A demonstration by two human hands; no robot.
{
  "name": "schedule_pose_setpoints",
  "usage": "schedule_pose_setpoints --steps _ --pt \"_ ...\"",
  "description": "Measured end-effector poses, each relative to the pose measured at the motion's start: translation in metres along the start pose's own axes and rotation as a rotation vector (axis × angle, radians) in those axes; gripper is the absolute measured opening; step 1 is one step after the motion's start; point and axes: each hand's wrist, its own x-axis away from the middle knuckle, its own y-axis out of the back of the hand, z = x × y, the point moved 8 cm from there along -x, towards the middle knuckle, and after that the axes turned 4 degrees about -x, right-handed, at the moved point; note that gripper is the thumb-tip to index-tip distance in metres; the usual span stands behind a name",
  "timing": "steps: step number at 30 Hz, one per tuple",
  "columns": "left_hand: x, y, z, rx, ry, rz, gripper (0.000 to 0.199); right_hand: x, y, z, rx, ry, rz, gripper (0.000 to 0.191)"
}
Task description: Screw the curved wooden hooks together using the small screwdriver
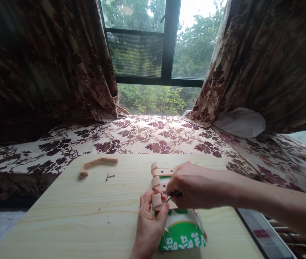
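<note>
My left hand (150,219) is closed around the curled end of the nearest wooden hook (156,201), fingers and thumb on either side of it. In my right hand (187,183) is a screwdriver (175,194) with a dark handle, mostly hidden by the fingers. Its metal shaft points down at the hook, close to my left thumb; the tip's contact is too small to make out. Just beyond lie a middle wooden hook (155,182) and a far wooden hook (158,171) with dark holes. A green and white packet (182,233) lies under the hooks.
On the pale wooden table (69,216), a loose curved wooden piece (99,163) lies at the back left, with a few screws (110,176) near it. A tablet-like device (263,233) sits at the right edge. Behind are a floral-covered ledge (153,135) and a white plastic bag (240,122).
</note>
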Motion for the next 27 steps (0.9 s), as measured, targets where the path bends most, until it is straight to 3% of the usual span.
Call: schedule_pose_setpoints --steps 12,22,27 --pt "-0.002 -0.002 -0.001 -0.004 -0.046 -0.008 0.022 -0.005 0.001 0.001 -0.040 -0.020 0.057 0.022" --pt "-0.002 -0.002 -0.009 -0.044 -0.081 -0.036 0.017 -0.013 0.002 0.010 -0.025 0.045 0.074 0.022" --pt "0.010 0.020 -0.010 -0.096 -0.080 -0.061 0.036 -0.009 0.003 0.009 -0.023 0.031 0.107 0.021"
